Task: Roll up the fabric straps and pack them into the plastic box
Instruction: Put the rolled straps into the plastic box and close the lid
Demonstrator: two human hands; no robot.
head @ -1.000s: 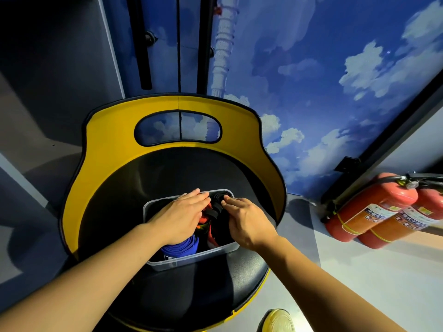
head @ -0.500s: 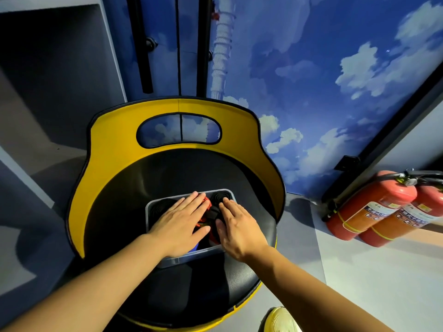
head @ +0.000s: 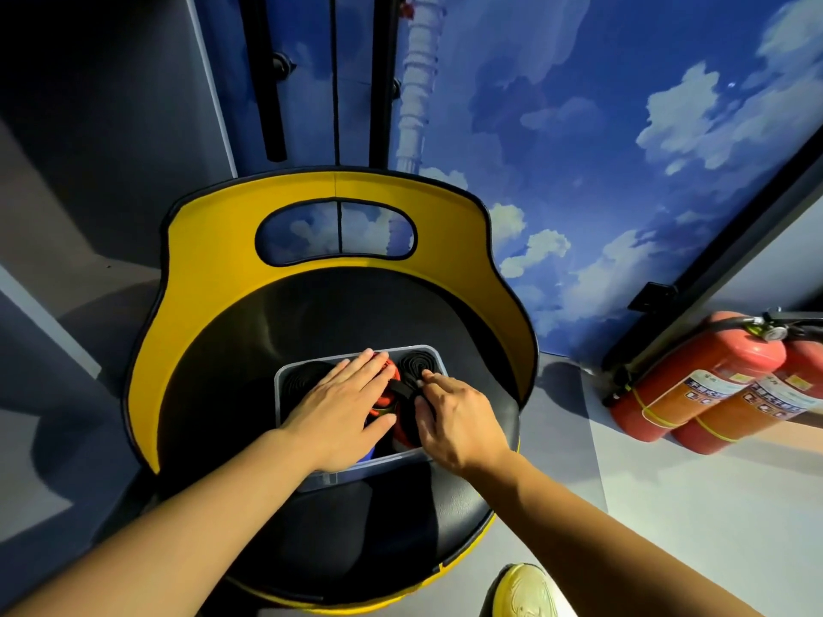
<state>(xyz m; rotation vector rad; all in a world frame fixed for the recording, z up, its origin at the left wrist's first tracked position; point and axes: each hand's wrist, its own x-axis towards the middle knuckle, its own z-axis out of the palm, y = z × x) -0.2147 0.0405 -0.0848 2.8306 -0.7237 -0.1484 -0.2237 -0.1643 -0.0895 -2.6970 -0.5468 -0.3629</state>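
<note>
A clear plastic box point(head: 356, 469) stands on the black seat of a yellow-backed chair point(head: 213, 269). Rolled fabric straps fill it: a black roll point(head: 303, 378) at the back left, another black roll point(head: 416, 362) at the back right, an orange roll point(head: 386, 396) in the middle and a bit of blue point(head: 366, 456) near the front. My left hand point(head: 343, 407) lies flat with straight fingers pressing on the straps in the middle. My right hand point(head: 454, 416) has its fingers curled and pinches a loose black strap end point(head: 401, 388) beside the back-right roll.
Two red fire extinguishers point(head: 694, 385) stand on the floor at the right against a sky-painted wall point(head: 601, 149). A yellow shoe point(head: 525, 592) shows at the bottom edge. Grey cabinet panels point(head: 89, 126) rise to the left behind the chair.
My left hand stays flat on the straps. My right hand's fingers went from lying straight on the rolls to curling and pinching the black strap end.
</note>
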